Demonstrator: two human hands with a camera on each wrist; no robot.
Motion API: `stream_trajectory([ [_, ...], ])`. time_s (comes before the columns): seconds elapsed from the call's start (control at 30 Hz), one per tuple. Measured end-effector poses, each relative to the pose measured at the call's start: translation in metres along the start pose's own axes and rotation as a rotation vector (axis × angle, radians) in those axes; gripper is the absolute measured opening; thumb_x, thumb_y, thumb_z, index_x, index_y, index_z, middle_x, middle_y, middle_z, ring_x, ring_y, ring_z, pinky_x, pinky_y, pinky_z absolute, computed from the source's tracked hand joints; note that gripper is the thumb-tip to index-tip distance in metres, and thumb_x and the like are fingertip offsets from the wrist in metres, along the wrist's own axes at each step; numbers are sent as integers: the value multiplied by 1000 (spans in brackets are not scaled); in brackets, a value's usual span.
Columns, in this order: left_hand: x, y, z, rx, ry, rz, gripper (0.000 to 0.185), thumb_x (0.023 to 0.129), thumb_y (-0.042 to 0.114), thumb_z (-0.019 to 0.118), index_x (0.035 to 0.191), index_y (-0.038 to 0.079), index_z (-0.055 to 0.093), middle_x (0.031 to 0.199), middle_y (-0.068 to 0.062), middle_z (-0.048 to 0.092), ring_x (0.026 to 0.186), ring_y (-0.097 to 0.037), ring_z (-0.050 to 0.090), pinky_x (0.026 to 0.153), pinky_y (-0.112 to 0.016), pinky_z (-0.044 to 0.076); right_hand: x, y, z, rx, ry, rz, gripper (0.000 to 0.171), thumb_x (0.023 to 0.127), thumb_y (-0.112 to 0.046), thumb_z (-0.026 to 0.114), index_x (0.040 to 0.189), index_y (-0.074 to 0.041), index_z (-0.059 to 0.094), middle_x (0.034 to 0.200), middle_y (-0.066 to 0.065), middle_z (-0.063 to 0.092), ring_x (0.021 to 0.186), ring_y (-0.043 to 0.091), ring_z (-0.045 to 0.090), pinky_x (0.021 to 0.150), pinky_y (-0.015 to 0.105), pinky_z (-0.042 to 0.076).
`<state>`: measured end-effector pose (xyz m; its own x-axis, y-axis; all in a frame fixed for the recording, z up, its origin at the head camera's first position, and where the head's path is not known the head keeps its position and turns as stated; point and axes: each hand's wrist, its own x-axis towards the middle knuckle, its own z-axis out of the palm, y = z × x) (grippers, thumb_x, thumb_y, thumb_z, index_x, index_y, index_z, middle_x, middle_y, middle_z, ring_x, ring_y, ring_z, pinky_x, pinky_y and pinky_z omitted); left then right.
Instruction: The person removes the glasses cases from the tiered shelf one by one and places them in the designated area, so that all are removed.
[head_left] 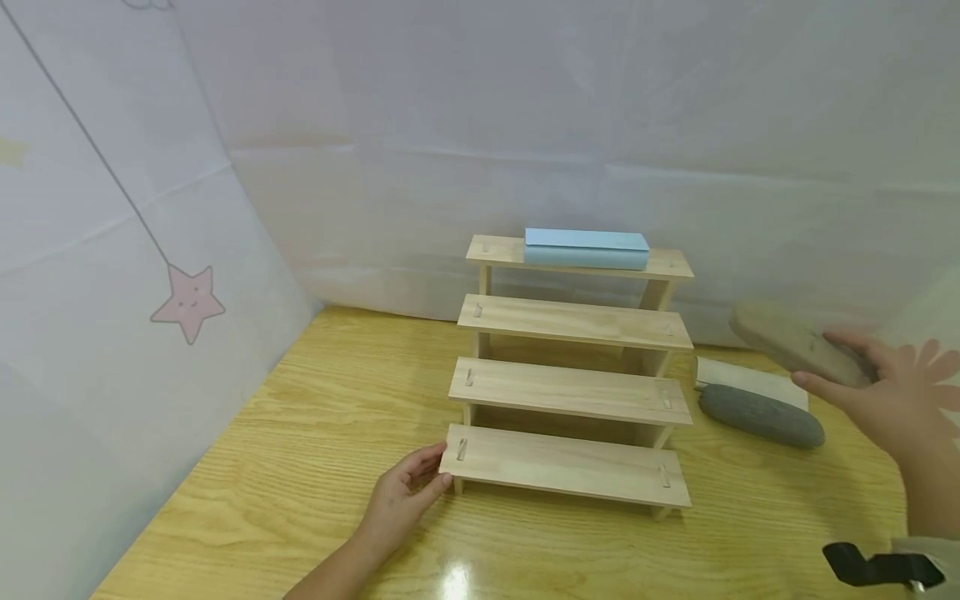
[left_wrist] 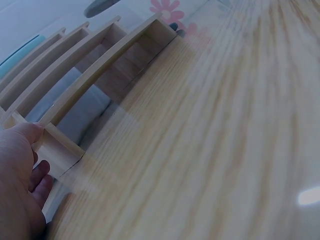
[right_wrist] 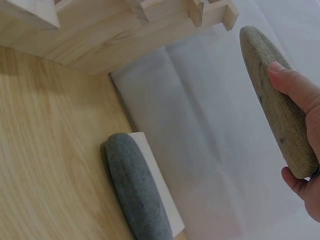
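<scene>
A four-tier wooden display stand (head_left: 566, 462) stands on the table like a small staircase. At the left end of its lowest tier my left hand (head_left: 401, 496) grips the board's edge, thumb at the front corner. On the right, my right hand (head_left: 892, 392) holds a beige fabric-covered glasses case (right_wrist: 277, 105) in the air, its thumb across one face. Below it a dark grey oval glasses case (head_left: 761, 415) lies on the table against a cream, box-shaped case (head_left: 750, 382). The top tier carries a light blue glasses case (head_left: 585, 250).
The wood-grain table (head_left: 300, 433) ends at a pale cloth backdrop (head_left: 450, 108) behind the stand. More cloth, with a printed pink star (head_left: 189, 302), hangs along the left side. A black strap (head_left: 881, 567) shows near the right wrist.
</scene>
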<state>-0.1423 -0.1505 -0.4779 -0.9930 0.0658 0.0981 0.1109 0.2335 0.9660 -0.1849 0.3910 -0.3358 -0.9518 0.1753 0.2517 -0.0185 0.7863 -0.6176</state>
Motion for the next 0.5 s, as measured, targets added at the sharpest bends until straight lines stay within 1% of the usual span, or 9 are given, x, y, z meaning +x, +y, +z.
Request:
stream_trajectory([
  [0.07, 0, 0, 0, 1, -1, -2, 42, 89, 19, 73, 128, 7, 62, 129, -13, 65, 117, -29, 64, 96, -29, 56, -2, 4, 2, -3, 0, 2, 83, 90, -35, 71, 155, -13, 25, 158, 34, 11, 140, 62, 8, 92, 80, 24],
  [0.1, 0, 0, 0, 1, -2, -3, 43, 89, 19, 72, 128, 7, 62, 129, -13, 65, 117, -28, 64, 96, -29, 56, -2, 6, 3, -14, 2, 3, 84, 90, -36, 71, 155, -12, 25, 157, 35, 14, 134, 64, 18, 88, 77, 27],
  [0.13, 0, 0, 0, 1, -3, -3, 43, 89, 19, 73, 128, 7, 62, 129, -13, 65, 117, -28, 64, 96, -29, 56, -3, 8, 4, -25, 4, 2, 84, 89, -36, 72, 155, -10, 26, 156, 36, 16, 130, 64, 24, 86, 75, 29],
  [0.17, 0, 0, 0, -2, -4, -4, 43, 89, 19, 72, 128, 7, 62, 129, -13, 65, 117, -28, 64, 96, -28, 56, -4, 10, 5, -29, 6, 1, 84, 89, -36, 72, 155, -9, 26, 156, 37, 17, 127, 63, 27, 85, 73, 30],
  [0.23, 0, 0, -1, -4, -4, -1, 42, 89, 19, 72, 128, 7, 62, 129, -13, 65, 117, -28, 64, 96, -28, 56, -6, 15, 7, -36, 5, -3, 84, 89, -35, 73, 154, -8, 27, 155, 37, 19, 125, 62, 29, 84, 70, 32],
  [0.33, 0, 0, -1, -3, -4, 2, 42, 89, 18, 72, 128, 7, 62, 129, -13, 65, 116, -28, 64, 96, -28, 55, -9, 22, 11, -24, -11, 5, 85, 89, -36, 72, 155, -8, 25, 157, 35, 15, 126, 62, 28, 85, 70, 33],
  [0.43, 0, 0, 0, 1, 4, 0, 42, 88, 18, 73, 127, 7, 62, 128, -12, 66, 116, -28, 64, 96, -27, 56, -11, 27, 15, -17, -26, 16, 87, 90, -38, 71, 155, -6, 23, 159, 33, 11, 126, 65, 28, 87, 72, 33],
  [0.5, 0, 0, 0, 3, 8, -3, 41, 88, 18, 73, 127, 8, 63, 127, -12, 66, 116, -28, 64, 95, -28, 56, -12, 29, 17, -15, -28, 13, 86, 90, -38, 70, 154, -3, 24, 159, 33, 11, 126, 66, 27, 88, 75, 31],
])
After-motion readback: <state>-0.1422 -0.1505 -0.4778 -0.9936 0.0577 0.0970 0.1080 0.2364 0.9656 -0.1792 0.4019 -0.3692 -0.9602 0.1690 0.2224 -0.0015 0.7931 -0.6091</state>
